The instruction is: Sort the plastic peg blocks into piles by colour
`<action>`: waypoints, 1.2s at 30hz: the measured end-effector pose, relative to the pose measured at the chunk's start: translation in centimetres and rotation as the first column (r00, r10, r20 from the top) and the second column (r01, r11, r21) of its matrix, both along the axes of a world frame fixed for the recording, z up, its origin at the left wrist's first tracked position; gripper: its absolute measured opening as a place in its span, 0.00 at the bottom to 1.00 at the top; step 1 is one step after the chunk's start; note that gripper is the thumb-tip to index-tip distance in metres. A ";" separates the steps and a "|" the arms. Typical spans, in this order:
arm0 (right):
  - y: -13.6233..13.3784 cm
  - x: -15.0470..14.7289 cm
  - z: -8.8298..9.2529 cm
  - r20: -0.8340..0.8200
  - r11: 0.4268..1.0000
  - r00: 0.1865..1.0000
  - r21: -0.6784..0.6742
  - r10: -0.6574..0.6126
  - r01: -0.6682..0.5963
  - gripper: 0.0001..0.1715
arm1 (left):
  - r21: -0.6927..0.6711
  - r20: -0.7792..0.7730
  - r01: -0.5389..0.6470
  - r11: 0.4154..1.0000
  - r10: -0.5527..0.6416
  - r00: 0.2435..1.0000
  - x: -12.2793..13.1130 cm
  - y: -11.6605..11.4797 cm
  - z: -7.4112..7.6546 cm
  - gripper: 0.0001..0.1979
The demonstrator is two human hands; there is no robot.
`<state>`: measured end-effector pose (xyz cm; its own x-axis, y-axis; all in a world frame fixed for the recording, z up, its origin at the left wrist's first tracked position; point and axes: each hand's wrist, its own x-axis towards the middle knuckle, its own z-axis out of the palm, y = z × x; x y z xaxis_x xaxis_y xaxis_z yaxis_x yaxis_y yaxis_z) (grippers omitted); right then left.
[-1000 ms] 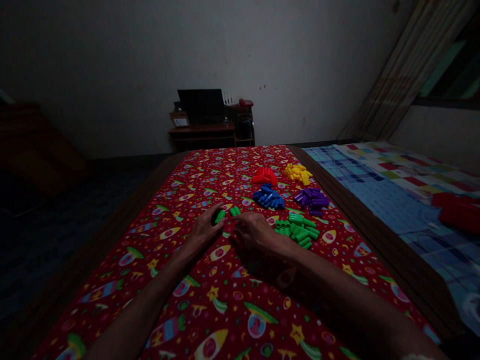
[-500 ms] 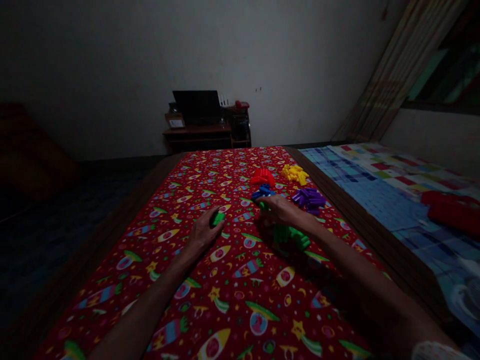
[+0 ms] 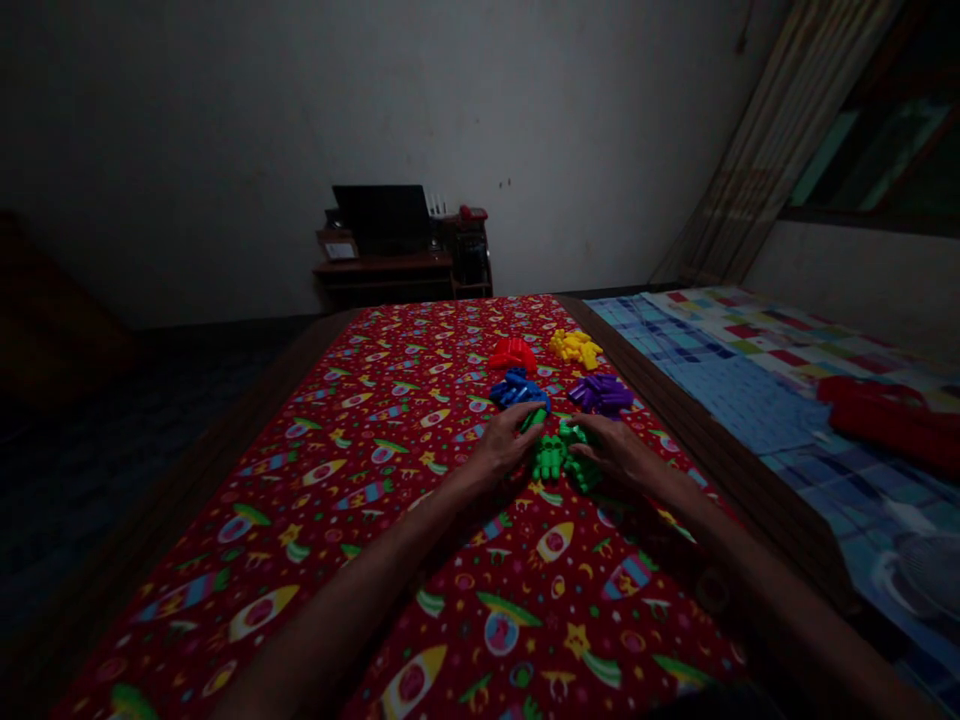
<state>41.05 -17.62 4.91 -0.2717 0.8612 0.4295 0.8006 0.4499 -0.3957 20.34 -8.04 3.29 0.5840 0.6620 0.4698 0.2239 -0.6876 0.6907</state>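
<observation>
- Green pieces (image 3: 551, 457) lie in a loose cluster on the red patterned cloth (image 3: 322, 540), right of the middle, between the two hands.
- Left hand (image 3: 501, 442): its grip is pinching a green piece (image 3: 534, 418) between thumb and fingers, at the far left edge of the cluster and just on the near side of the blue pieces (image 3: 511, 388).
- Right hand (image 3: 619, 445): its fingers curve over the right side of the cluster; whether this grip pinches anything, I cannot tell, as the fingers hide the contact.
- Keeping the left fingertips low and slightly nearer should guard the blue pieces against a nudge, since the two colours almost meet there.
- The right fingers would work best as a soft curved wall: light sideways pressure steadies loose pieces, whereas pushing down could tip or roll them.
- Purple pieces (image 3: 601, 393) sit just beyond the right hand, so its knuckles are best kept clear.
- Red pieces (image 3: 514, 353) and yellow pieces (image 3: 576, 348) lie farther off, apart from both hands.
- The cloth may ruck under a hard drag; short, gentle moves should suit it, and the left piece is best released only once it rests flat.
</observation>
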 end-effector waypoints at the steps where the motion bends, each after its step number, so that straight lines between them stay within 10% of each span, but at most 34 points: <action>1: -0.1 0.1 0.0 -0.015 1.000 1.000 0.023 0.000 0.000 0.20 | -0.011 -0.014 0.038 0.999 -0.038 0.999 0.7 0.0 -0.2 0.18; 15: -2.9 1.6 -4.4 0.067 0.980 0.997 -0.189 -0.044 0.056 0.55 | 0.120 -0.354 0.281 0.952 -0.223 0.908 -0.1 -1.3 -2.8 0.54; 36: -0.3 0.5 -6.1 0.022 0.998 0.999 0.046 0.045 -0.046 0.49 | 0.191 -0.174 -0.153 0.970 0.187 0.967 4.6 -4.6 -2.7 0.22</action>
<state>41.56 -17.92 -1.20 -0.3193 0.8269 0.4630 0.7867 0.5036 -0.3569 24.99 -12.59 0.63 0.5595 0.6768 0.4785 0.4626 -0.7340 0.4973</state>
